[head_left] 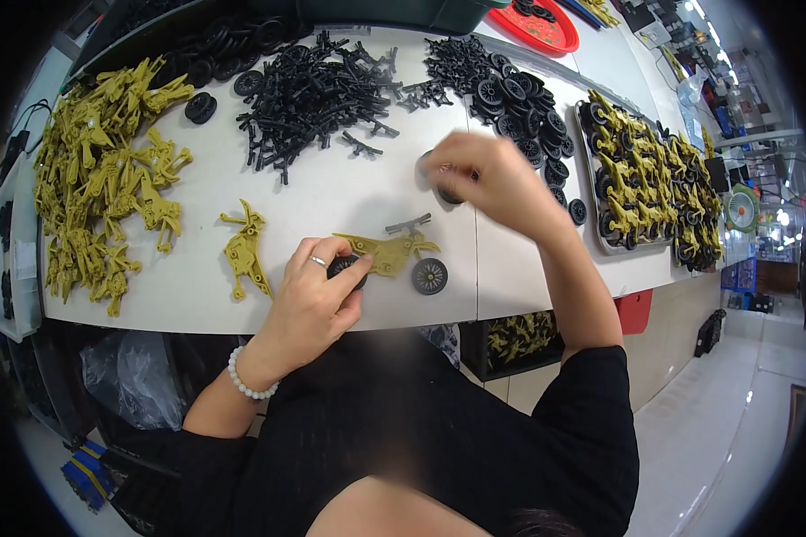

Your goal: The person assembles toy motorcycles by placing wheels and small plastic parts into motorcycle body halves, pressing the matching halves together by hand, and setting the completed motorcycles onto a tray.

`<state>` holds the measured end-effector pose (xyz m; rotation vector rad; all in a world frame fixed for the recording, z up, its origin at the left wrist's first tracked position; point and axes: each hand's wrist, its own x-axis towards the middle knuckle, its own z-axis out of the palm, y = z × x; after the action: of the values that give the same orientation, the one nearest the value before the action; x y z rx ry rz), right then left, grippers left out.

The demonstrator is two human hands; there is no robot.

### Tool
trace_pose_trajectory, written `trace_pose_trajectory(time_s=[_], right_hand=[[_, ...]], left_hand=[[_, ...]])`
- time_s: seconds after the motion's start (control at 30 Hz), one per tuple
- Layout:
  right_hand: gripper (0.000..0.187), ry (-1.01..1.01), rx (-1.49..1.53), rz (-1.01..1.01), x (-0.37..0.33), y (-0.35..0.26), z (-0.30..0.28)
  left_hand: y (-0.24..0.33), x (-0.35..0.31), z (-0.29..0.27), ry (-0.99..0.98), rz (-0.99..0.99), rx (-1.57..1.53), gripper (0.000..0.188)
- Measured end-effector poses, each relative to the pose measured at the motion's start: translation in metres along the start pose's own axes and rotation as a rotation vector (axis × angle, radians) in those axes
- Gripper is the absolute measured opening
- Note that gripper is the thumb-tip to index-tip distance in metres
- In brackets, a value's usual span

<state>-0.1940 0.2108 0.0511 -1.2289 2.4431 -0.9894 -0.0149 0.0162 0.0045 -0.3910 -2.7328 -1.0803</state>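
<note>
My left hand (309,291), with a ring and a bead bracelet, grips a yellow toy motorcycle body (387,254) near the table's front edge. Its fingers curl round a black spoked wheel (346,271) at the body's left end. A second wheel (430,277) sits at the right end, below a black handlebar piece (408,225). My right hand (497,179) is over the table to the upper right, its fingertips smeared by motion. Black wheels (450,194) show at those fingers; whether they are held or lying there is unclear. A loose yellow body (245,251) lies left of my left hand.
Yellow bodies (98,170) are heaped at the left. Piles of black handlebar pieces (318,98) and black wheels (528,112) spread across the back. At the right, a tray (611,243) holds rows of assembled toy motorcycles. A red round tray (564,36) stands far back.
</note>
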Motion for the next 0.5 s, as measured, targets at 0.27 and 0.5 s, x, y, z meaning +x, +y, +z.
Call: trace_pose_trajectory(time_s=[0.27,0.5], right_hand=[[0.025,0.104,-0.372,0.206,0.069,0.068,-0.002],[0.027,0.094,-0.305,0.246,0.07,0.065,-0.003]], left_hand=[[0.007,-0.004,0.0,0.052,-0.044,-0.009,0.057],[0.012,-0.002,0.008,0.097,0.023,0.196,0.056]])
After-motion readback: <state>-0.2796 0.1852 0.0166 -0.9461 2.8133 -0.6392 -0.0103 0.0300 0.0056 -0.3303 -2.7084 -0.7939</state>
